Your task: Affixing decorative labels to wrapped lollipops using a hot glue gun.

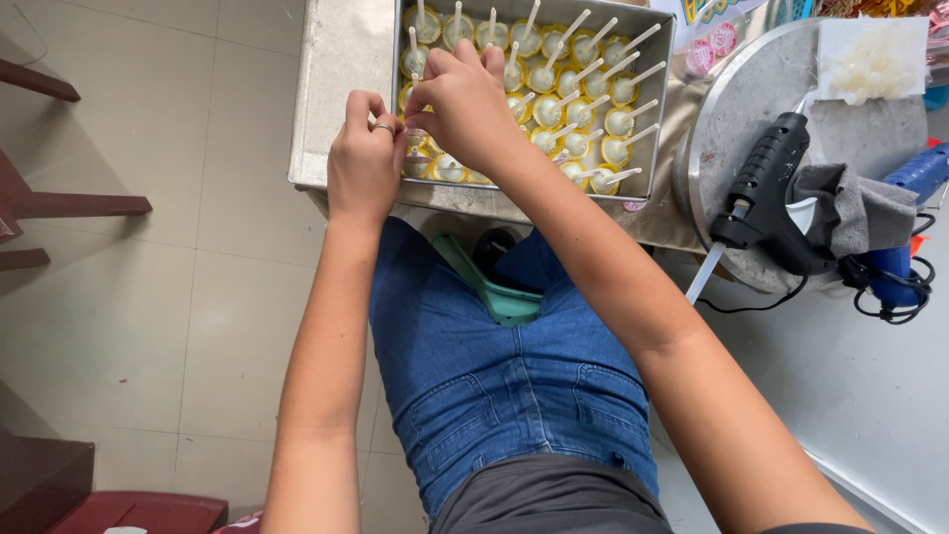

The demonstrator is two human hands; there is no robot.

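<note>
A rectangular metal tray [660, 99] holds several small yellow-rimmed cups [618, 121], each with a white stick standing in it. My left hand [363, 166], with a ring on one finger, is at the tray's near left corner, fingers curled over the cups there. My right hand [463, 104] reaches over the tray's left part and pinches a white stick [414, 51] above a cup. What my left fingers hold is hidden.
The tray rests on a low metal-topped stand [336, 89]. A black glue gun [766, 198] lies on a round metal plate [732, 99] at right, beside a grey cloth [855, 208] and a blue tool with cable [905, 267]. A green sandal [499, 297] is on the tiled floor.
</note>
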